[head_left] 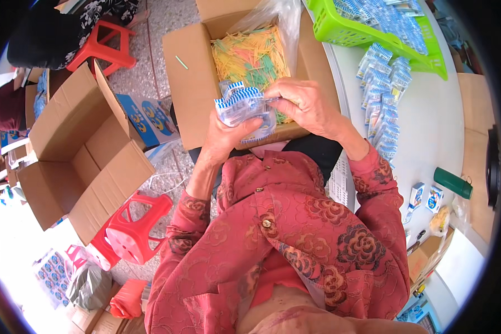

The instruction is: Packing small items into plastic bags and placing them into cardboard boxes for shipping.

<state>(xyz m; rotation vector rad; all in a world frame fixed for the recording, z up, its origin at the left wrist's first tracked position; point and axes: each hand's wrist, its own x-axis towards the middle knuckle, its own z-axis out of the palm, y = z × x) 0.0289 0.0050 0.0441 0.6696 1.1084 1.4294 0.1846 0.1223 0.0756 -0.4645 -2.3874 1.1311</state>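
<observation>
The left hand (226, 135) grips a small bunch of clear packets (241, 103) with blue-and-white striped ends; the thumb lies across the front, and the fingers are mostly hidden behind. The packets sit at 1 o'clock from that palm, standing up out of the grip. At their 3 o'clock side, the right hand (313, 108) has thumb and fingertips pressed together, seeming to pinch an edge of the packets; exactly what lies between the tips is too small to tell.

The packets look light and soft, with thin, crinkly film that probably slips against its neighbours. The striped ends look the stiffest part and the best place to pinch; the clear middles would likely crumple under a hard squeeze.

Just beyond the packets, at 12 o'clock, yellow, green and pink sticks (249, 50) fill a carton (182, 103). Farther out, rows of loose packets (379, 100) lie on the white table (431, 119) at 3 o'clock, with a green basket (339, 29) at 2 and a red stool (136, 234) at 7.
</observation>
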